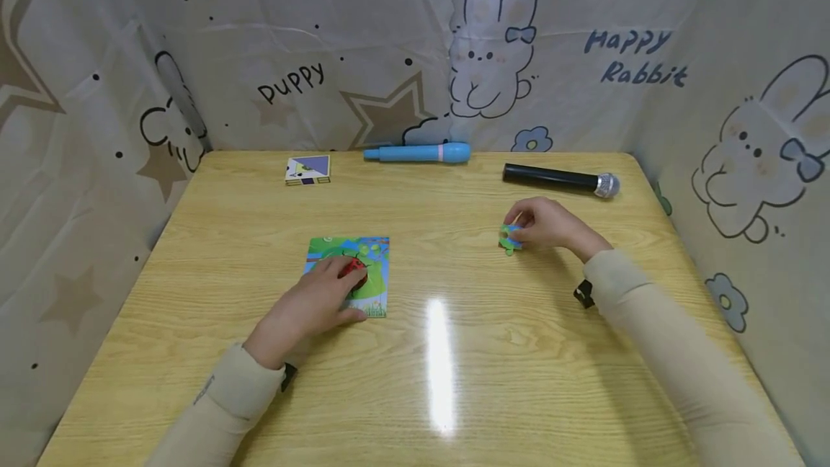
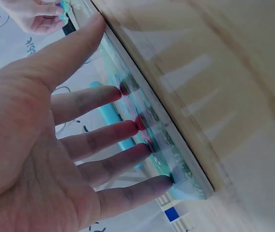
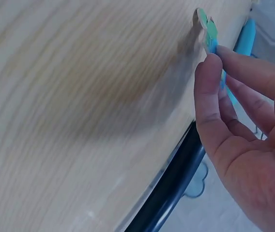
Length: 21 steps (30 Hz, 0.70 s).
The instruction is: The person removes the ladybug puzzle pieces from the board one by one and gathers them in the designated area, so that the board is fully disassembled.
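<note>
A colourful jigsaw puzzle with a red ladybug picture lies flat on the wooden table, left of the middle. On top of it rests my left hand; in the left wrist view its fingers are nearly straight and spread, with fingertips touching the picture. Part of the puzzle is hidden under this hand. To the right, my right hand pinches a small green and blue jigsaw piece between thumb and fingertips. The right wrist view shows that piece edge-on, held just over the table.
Along the table's back edge lie a small patterned box, a blue microphone-shaped stick and a black microphone with a silver head. Patterned curtains enclose the back and both sides of the table.
</note>
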Each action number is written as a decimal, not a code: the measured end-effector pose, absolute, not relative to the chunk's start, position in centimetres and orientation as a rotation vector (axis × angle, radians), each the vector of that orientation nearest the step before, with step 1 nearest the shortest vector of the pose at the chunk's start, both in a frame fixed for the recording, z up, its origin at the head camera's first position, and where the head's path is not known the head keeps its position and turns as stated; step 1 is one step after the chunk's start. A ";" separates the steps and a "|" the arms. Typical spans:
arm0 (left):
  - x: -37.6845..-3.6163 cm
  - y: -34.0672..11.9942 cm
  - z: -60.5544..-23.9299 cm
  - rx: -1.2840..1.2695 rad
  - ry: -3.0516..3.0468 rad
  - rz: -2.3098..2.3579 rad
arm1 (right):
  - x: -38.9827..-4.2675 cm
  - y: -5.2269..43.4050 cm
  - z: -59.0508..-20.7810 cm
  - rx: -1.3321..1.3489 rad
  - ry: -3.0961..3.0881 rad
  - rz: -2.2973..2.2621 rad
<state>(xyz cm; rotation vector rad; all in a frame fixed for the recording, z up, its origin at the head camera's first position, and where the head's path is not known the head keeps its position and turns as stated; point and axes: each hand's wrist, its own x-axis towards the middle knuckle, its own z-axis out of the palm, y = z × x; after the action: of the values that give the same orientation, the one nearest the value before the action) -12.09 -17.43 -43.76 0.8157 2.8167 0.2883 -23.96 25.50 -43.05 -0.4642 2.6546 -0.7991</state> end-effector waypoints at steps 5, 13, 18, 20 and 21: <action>-11.6 -17.1 -43.4 0.869 2.853 0.243 | -24.3 26.8 -42.9 -0.465 2.668 -0.746; -10.5 -16.9 -43.0 0.739 2.801 0.213 | -25.3 26.8 -43.2 -0.449 2.608 -0.753; -9.9 -17.1 -42.8 0.661 2.726 0.245 | -25.4 26.5 -43.2 -0.447 2.615 -0.721; -9.7 -17.2 -42.8 0.664 2.715 0.257 | -25.4 26.3 -43.1 -0.426 2.621 -0.688; -9.7 -17.2 -42.7 0.673 2.714 0.260 | -25.3 26.1 -43.0 -0.413 2.622 -0.668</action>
<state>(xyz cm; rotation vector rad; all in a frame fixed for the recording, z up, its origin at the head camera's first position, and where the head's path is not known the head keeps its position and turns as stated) -9.67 -17.24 -42.72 0.6734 2.7142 0.2596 -25.33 26.12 -43.04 -0.4135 2.6215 -0.6682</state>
